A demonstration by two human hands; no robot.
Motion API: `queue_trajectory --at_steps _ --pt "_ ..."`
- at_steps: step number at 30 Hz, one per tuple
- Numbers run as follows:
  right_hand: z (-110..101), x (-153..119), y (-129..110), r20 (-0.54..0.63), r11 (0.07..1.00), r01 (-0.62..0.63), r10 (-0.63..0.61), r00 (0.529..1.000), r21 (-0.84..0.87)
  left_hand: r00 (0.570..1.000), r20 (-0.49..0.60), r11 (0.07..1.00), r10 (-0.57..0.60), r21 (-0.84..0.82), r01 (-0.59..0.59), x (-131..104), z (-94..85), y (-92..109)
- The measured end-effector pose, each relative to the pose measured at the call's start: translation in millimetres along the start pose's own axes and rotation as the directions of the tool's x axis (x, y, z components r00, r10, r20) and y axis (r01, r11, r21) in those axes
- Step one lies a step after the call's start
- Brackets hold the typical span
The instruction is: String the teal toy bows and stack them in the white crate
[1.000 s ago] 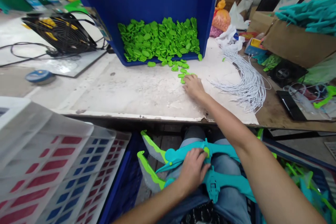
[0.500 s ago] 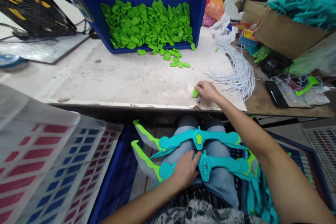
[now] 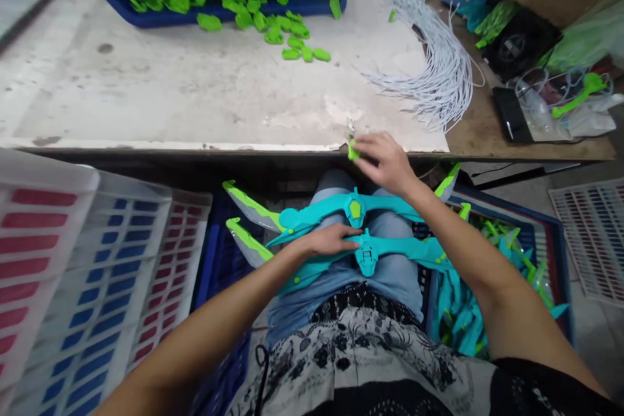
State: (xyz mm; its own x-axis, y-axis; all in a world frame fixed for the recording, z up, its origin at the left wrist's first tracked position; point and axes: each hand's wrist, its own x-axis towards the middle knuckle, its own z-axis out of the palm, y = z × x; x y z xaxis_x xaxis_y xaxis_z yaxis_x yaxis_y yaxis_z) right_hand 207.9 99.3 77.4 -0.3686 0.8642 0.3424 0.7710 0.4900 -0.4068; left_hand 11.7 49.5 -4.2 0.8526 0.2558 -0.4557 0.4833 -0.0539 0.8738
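Note:
Two turquoise toy bows with green-and-grey tips lie across my lap. The farther toy bow (image 3: 312, 209) has a green insert (image 3: 355, 209) in its centre. On the nearer toy bow (image 3: 400, 246), the centre (image 3: 367, 256) shows an uncovered recess. My left hand (image 3: 331, 239) is closed on this nearer bow, just left of its centre; some fingers are hidden. Above the farther bow, by the table edge, my right hand (image 3: 387, 162) pinches a small green plastic piece (image 3: 353, 152) between thumb and fingers.
A blue bin (image 3: 141, 18) of green pieces stands on the white tabletop (image 3: 195, 91), with several loose pieces (image 3: 306, 53) in front. White strings (image 3: 439, 71) lie to the right. Plastic baskets (image 3: 43, 260) stand left; a crate of bow parts (image 3: 463, 305) sits right.
My right hand has brought the green piece off the tabletop, toward my lap. My left hand stays on the nearer bow. The view has tilted downward.

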Motion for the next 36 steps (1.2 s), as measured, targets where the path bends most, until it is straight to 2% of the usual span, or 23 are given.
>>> queue_trajectory --at_steps 3,5,7,9,13,17,20,23,26,28,31,33,36 --pt "0 -78 -37 0.084 0.986 0.105 -0.117 0.990 0.132 1.000 -0.007 1.000 0.007 0.016 -0.007 1 2.4 -1" --pt "5 -127 -58 0.144 0.987 0.099 -0.117 0.983 0.128 1.000 -0.021 1.000 0.001 0.004 -0.001 1 4.2 -2" --pt "13 -162 -70 0.169 0.994 0.065 -0.078 0.983 0.084 1.000 -0.026 0.999 -0.012 -0.031 0.011 2 5.3 -3" --pt "20 -180 -74 0.162 0.998 0.037 -0.044 0.986 0.049 1.000 -0.014 0.998 -0.025 -0.053 0.024 3 5.9 -4" --pt "28 -184 -75 0.127 1.000 0.007 -0.010 0.992 0.027 1.000 -0.014 0.999 -0.008 -0.041 0.007 5 6.8 -1" --pt "34 -186 -78 0.119 0.999 -0.038 0.037 0.992 0.004 0.999 0.002 0.998 -0.047 -0.039 0.047 6 10.2 4" --pt "38 -192 -81 0.098 0.983 -0.180 0.175 0.980 0.044 0.999 -0.013 0.999 -0.052 0.000 0.052 7 14.3 7" --pt "41 -190 -81 0.105 0.905 -0.421 0.414 0.904 0.060 0.994 -0.043 0.994 -0.105 0.007 0.105 8 18.6 9" --pt "42 -182 -78 0.254 0.851 -0.524 0.512 0.820 -0.026 0.985 -0.089 0.988 -0.150 0.020 0.153 10 23.0 10" --pt "44 -177 -77 0.346 0.844 -0.529 0.524 0.778 -0.088 0.982 -0.123 0.987 -0.145 0.056 0.153 11 25.1 9" --pt "43 -173 -76 0.393 0.838 -0.529 0.535 0.748 -0.135 0.983 -0.145 0.982 -0.110 0.138 0.130 8 27.7 12" --pt "36 -171 -75 0.422 0.860 -0.492 0.499 0.757 -0.134 0.987 -0.128 0.972 -0.096 0.204 0.121 0 31.6 19" --pt "13 -162 -67 0.494 0.941 -0.339 0.293 0.819 0.004 0.983 -0.181 0.919 -0.041 0.379 0.108 -23 45.8 31"
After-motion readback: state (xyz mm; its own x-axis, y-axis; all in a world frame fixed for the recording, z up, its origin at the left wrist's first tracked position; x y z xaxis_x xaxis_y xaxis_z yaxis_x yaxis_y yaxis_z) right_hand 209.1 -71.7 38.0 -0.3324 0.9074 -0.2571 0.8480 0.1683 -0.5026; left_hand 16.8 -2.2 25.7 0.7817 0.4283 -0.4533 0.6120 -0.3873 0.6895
